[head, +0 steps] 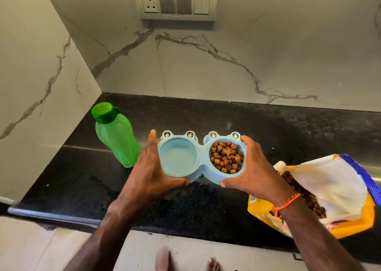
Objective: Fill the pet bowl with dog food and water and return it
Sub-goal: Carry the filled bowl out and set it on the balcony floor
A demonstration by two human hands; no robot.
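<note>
Pet bowl [201,157]: blue double dish, rigid plastic, probably light; held just above the counter [288,130]. Left hand [152,167] and right hand [253,167] clasped opposite ends. Kibble [226,157] filled the right well; left well's water uncertain. Keep level.

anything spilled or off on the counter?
The dog food bag lies open on its side at the right, kibble showing at its mouth near the counter edge. Wet-looking smears sit below the pet bowl, held by left hand and right hand.
</note>
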